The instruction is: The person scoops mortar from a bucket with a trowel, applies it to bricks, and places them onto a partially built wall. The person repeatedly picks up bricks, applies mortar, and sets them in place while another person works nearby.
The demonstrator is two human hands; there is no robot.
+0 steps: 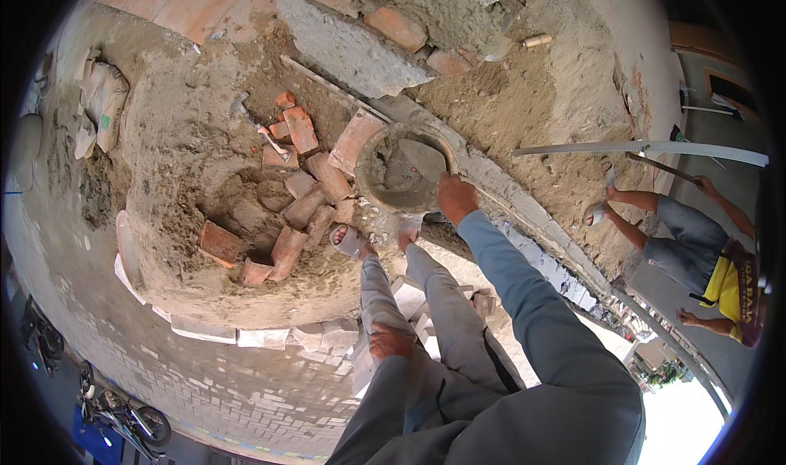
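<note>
My right hand [456, 198] is closed round the handle of a trowel. The trowel's broad, mortar-smeared blade [423, 160] lies inside a round tub [366, 188] of wet grey mortar [389, 170]. Lower down, my left hand [390, 340] rests on my left leg with nothing visible in it; its fingers lie over the trouser cloth. Left of the tub is a loose heap of red bricks [327, 177], some whole and some broken. Among them lies a hammer [274, 141] with an orange handle.
Behind the tub a long concrete edge [524, 215] runs diagonally. Grey slabs [344, 43] lie beyond it. At right another person [696, 244] stands holding a pole, near a ribbed hose [647, 147]. Sacks [102, 105] lie far left; motorbikes [123, 416] stand lower left.
</note>
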